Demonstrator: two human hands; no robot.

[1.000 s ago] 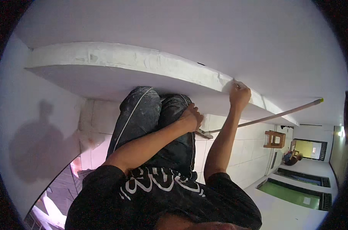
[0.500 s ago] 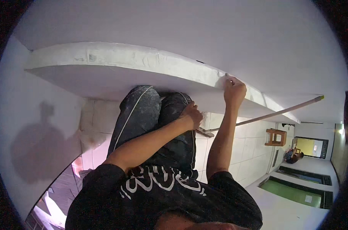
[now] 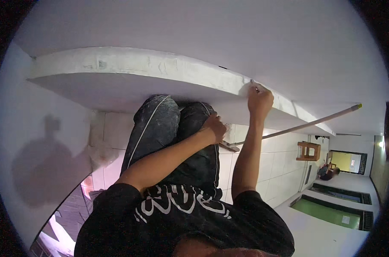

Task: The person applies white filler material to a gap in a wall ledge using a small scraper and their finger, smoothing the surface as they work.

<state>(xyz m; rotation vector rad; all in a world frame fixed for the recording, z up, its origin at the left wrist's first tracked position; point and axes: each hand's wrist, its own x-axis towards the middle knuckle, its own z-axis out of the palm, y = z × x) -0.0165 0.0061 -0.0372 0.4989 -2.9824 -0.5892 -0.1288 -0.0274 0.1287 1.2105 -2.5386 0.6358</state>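
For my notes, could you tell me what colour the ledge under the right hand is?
White, with rough patches; the ledge shows best in the head view.

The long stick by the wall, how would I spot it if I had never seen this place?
Find the thick white beam across the top. Just below its right end, against the white tiled wall, the long pale stick slants up to the right. It is the only thin straight rod there, with a yellowish tip, unlike the small wooden stool under it.
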